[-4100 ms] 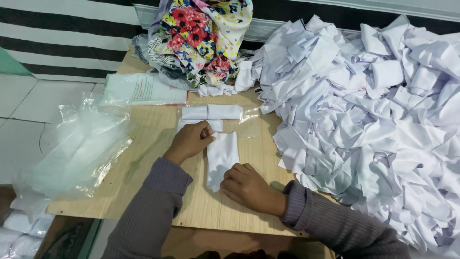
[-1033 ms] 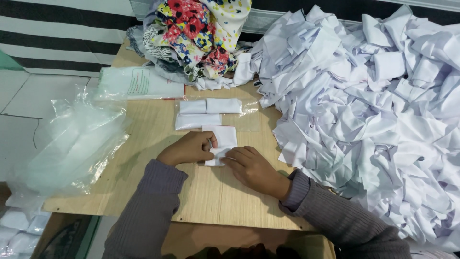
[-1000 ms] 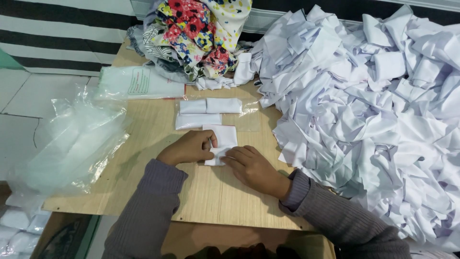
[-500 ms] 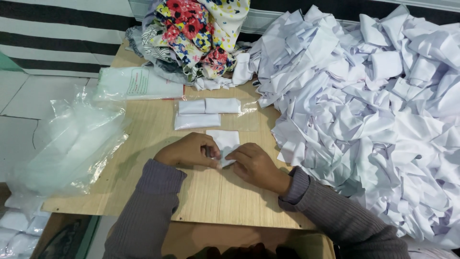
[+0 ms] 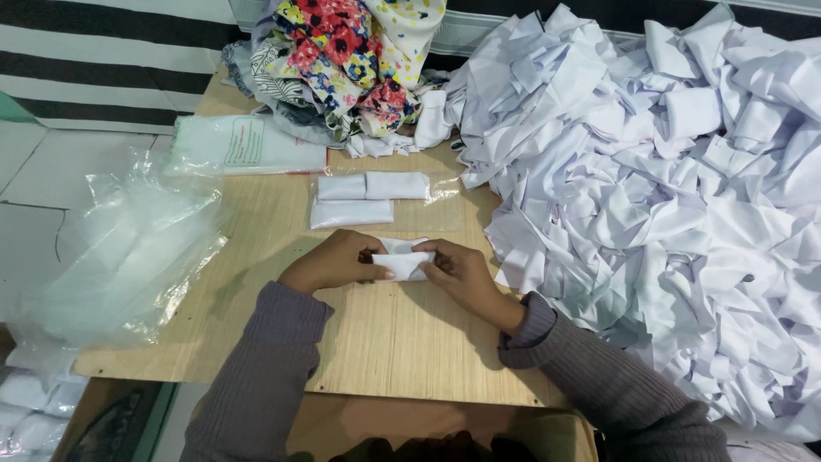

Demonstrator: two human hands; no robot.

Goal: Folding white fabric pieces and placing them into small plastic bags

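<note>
White folded cloth (image 5: pixel 402 261) pinched between both hands (left (image 5: pixel 329 261), right (image 5: pixel 462 272))

A light wooden tabletop (image 5: pixel 410 351) with a straight-grained surface is seen from above. At its far edge, a heap of floral fabric (image 5: pixel 342 60) is piled. Just beside it, to the left, a flat clear packet with a white sheet inside (image 5: pixel 248 145) is laid. Near the middle, three folded white cloth pieces (image 5: pixel 363 198) are set close together, on a flat clear plastic bag. Nearer the front, a small folded white cloth (image 5: pixel 404 261) is pressed against the wood. The whole right side is covered by a large mound of loose white cloth pieces (image 5: pixel 667 197). The left edge is overhung by crumpled clear plastic bags (image 5: pixel 120 248).
</note>
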